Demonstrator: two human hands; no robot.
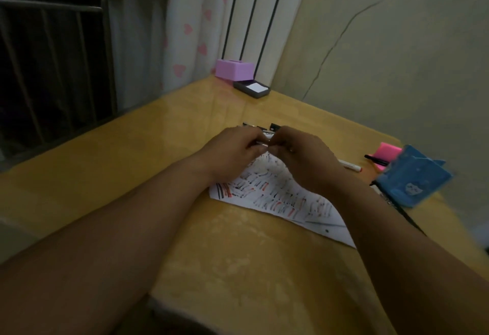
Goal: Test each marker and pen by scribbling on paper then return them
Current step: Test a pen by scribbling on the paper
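A white sheet of paper (pixel 275 199), covered with black and red scribbles, lies on the yellow table (pixel 185 228). Above its far end my left hand (pixel 232 149) and my right hand (pixel 301 154) meet, and both grip one slim pen (pixel 263 143) between their fingertips. Only a short silvery part of the pen shows between the hands. Several dark pens or caps (pixel 262 126) lie just beyond the hands. A white marker (pixel 350 166) lies to the right of my right hand. A black pen (pixel 377 159) lies across a pink pad.
A blue pencil case (pixel 412 181) stands at the right table edge beside the pink sticky pad (pixel 386 150). A purple box (pixel 234 69) and a dark tray with white paper (pixel 251 88) sit at the far corner. The table's left edge drops towards a dark railing.
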